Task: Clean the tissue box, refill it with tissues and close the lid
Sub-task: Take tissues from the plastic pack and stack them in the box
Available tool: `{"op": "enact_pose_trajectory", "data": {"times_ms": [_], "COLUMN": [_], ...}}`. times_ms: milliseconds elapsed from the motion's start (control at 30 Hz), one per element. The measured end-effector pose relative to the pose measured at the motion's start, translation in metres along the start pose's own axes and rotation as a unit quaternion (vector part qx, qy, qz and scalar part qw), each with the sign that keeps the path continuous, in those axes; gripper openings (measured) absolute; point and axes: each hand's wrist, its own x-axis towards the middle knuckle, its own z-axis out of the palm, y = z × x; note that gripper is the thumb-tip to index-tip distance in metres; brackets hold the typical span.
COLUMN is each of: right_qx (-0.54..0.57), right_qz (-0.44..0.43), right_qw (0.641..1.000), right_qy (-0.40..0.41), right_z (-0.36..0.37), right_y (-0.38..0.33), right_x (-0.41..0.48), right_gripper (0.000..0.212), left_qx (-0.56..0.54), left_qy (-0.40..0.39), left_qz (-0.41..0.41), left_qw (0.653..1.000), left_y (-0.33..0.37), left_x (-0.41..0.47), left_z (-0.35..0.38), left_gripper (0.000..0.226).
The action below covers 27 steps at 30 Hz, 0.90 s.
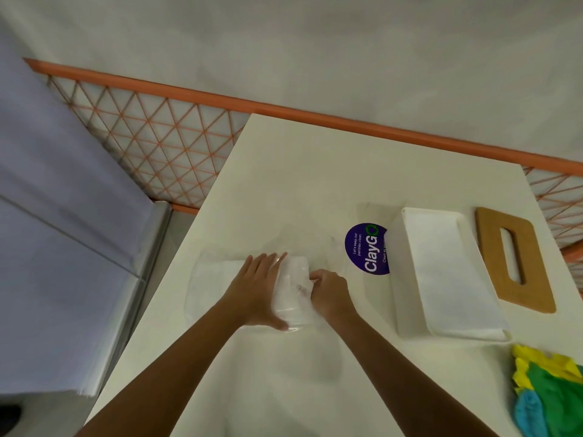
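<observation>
The right hand (329,293) pinches the clear wrap of a tissue pack (291,288) with curled fingers, the left hand (255,288) pressing flat on the pack with straight fingers, while the open white tissue box (402,294) holding tissues sits to the right on the table (315,168), its wooden lid (489,244) lying just beside it.

A pantry: the purple sticker (367,249) reads "keep our pantries clean".

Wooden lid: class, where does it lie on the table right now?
In the head view, the wooden lid lies flat at the right edge of the table, just right of the open tissue box and beyond the coloured cloths.
</observation>
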Motion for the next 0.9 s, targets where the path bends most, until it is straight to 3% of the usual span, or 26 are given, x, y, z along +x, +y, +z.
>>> {"op": "enact_pose_trajectory", "data": {"times_ms": [167, 333, 500, 567, 600, 700, 800, 900], "right_qx": [0.002, 0.063, 0.096, 0.138, 0.166, 0.239, 0.233, 0.292], "right_qz": [-0.027, 0.008, 0.007, -0.001, 0.008, 0.044, 0.097, 0.152], "right_qw": [0.999, 0.997, 0.993, 0.989, 0.985, 0.970, 0.966, 0.942], "right_qy": [0.028, -0.048, -0.062, -0.057, -0.046, -0.025, -0.051, -0.063], "right_z": [0.006, 0.000, -0.016, -0.024, -0.028, -0.035, -0.030, -0.023], "right_y": [0.002, -0.005, -0.009, -0.009, -0.010, -0.003, 0.006, 0.012], "right_x": [-0.002, -0.001, 0.005, 0.011, 0.012, 0.019, 0.020, 0.022], "right_gripper": [0.029, 0.036, 0.034, 0.019, 0.006, 0.014, 0.004, 0.024], "left_qx": [-0.007, -0.019, -0.044, -0.046, -0.049, -0.053, -0.055, -0.055], "left_qy": [0.009, 0.020, 0.023, 0.027, 0.027, 0.035, 0.019, 0.019], "left_qz": [0.001, 0.004, 0.004, 0.006, 0.006, 0.010, 0.005, 0.002], "left_qw": [1.000, 1.000, 0.999, 0.999, 0.998, 0.998, 0.998, 0.998], "left_y": [-0.003, -0.003, -0.003, -0.005, -0.006, -0.009, -0.010, -0.009], "left_x": [0.003, 0.002, -0.001, -0.002, -0.003, -0.002, -0.002, -0.001], "left_z": [0.007, 0.005, -0.004, -0.005, -0.006, -0.005, -0.004, -0.005], "left_gripper": [0.129, 0.125, 0.124, 0.125, 0.125, 0.124, 0.123, 0.123]}}
